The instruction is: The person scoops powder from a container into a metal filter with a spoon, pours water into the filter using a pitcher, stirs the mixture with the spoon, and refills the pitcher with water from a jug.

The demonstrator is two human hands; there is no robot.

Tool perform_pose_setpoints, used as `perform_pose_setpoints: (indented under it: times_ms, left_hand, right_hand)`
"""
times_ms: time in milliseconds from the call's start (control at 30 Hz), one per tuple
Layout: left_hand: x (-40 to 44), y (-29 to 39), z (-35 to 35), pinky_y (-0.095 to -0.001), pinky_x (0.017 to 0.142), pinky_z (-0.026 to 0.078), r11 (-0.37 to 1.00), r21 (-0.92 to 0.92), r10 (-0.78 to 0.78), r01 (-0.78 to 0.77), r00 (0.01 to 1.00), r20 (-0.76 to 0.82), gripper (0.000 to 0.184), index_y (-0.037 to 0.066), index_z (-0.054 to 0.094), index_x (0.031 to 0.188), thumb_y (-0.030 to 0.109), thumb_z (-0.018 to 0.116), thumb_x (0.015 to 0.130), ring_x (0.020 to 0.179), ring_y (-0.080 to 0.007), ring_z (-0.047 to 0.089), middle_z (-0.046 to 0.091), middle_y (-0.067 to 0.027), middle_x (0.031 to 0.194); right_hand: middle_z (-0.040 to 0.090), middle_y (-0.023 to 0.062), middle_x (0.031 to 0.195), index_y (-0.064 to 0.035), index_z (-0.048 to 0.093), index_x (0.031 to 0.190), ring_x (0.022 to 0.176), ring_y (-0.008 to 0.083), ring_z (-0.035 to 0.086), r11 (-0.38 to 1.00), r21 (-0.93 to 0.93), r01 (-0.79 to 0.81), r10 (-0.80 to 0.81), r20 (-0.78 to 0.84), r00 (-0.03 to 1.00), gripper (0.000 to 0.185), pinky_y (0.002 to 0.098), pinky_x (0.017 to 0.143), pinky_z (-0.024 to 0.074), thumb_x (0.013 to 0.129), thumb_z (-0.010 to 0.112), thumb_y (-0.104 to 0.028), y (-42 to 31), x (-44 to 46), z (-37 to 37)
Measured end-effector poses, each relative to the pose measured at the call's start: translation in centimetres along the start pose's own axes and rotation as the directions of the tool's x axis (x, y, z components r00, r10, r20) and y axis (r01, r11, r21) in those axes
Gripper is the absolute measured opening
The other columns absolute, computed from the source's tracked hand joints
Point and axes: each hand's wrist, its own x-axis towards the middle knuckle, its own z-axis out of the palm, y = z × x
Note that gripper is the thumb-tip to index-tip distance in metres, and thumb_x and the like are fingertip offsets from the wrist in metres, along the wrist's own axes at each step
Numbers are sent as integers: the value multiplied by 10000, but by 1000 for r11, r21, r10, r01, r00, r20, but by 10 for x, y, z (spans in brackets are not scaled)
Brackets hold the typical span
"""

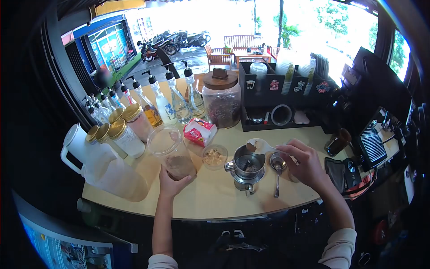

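My left hand (174, 183) is wrapped round the lower part of a clear jar (172, 148) with brown powder inside. The jar is open at the top and leans slightly. In a pinch, my right hand (301, 160) holds a white spoon (265, 146). The bowl of the spoon carries brown powder above the rim of a metal drip filter (249, 165), which sits on a cup with dark grounds visible inside the filter. Right of it, a metal spoon (277, 181) rests with its head in a small metal dish (274, 158).
A small bowl of pale crumbs (215, 157) and a red-and-white packet (199, 132) stand behind. Pump bottles (179, 101), gold-lidded jars (118, 130) and a pitcher (112, 175) line the left. A large wooden-lidded jar (221, 101) and black organizer (286, 119) stand at the back.
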Motion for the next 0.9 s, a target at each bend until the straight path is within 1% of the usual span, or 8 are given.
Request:
perform_pose_setpoints:
  times_ms: [67,133,267,333,667,767,833,900]
  left_hand:
    - [0,1,-2,-362,930,468,1000,-6,-14,14,1000,-4,819,14,408,1234,88,849,548,1085,-237,561,546,-137,1174]
    - [0,-4,-6,-378,1002,424,998,33,-54,51,995,88,1007,7,278,1369,21,847,538,1216,-248,453,428,-140,1306]
    - [0,-5,-6,-380,1006,419,998,33,-65,62,993,96,1015,11,274,1373,26,850,537,1217,-247,451,421,-141,1310]
    - [0,-5,-6,-381,1014,410,997,-27,-75,78,993,90,1018,13,272,1374,26,851,537,1215,-249,451,416,-142,1314]
    - [1,-8,-7,-375,1015,408,999,14,-47,46,995,83,1020,4,279,1370,49,859,532,1215,-250,455,428,-144,1308]
    - [0,-10,-7,-374,1012,410,995,97,-26,18,996,81,1008,-2,283,1366,53,857,539,1214,-250,458,434,-148,1302]
    - [0,-6,-4,-364,947,446,994,103,48,-48,999,-2,879,6,404,1270,149,860,533,1119,-250,542,544,-143,1195]
    - [0,-4,-4,-365,951,443,992,111,58,-58,998,-1,884,6,401,1274,152,861,533,1123,-251,539,544,-143,1196]
  right_hand:
    - [604,80,807,-58,661,997,702,222,626,999,-11,31,-31,-14,999,242,303,578,497,769,668,24,-2,1,1]
    - [605,83,810,-60,660,1002,708,231,625,1000,-10,21,-21,19,1000,253,309,586,495,765,667,27,-1,1,4]
    - [609,84,815,-62,659,1004,701,232,622,999,-26,43,-43,-21,999,258,308,581,493,763,666,31,0,0,6]
    - [587,33,792,-114,655,1022,602,216,602,995,-58,77,-81,-60,995,236,332,525,480,793,657,-57,6,-3,9]
    - [595,52,783,-103,652,1048,606,226,610,999,-51,12,-15,-70,997,255,335,530,477,799,656,-46,2,-15,2]
    - [601,62,782,-101,652,1054,610,230,615,1000,-19,-24,22,-91,996,262,333,534,479,799,656,-41,2,-19,0]
    - [605,71,786,-99,652,1062,613,233,617,1000,-19,-14,12,-95,995,274,333,540,483,796,656,-32,2,-22,0]
    - [604,73,784,-97,652,1062,616,235,617,1000,-15,-20,18,-99,995,274,334,542,483,796,654,-30,2,-25,1]
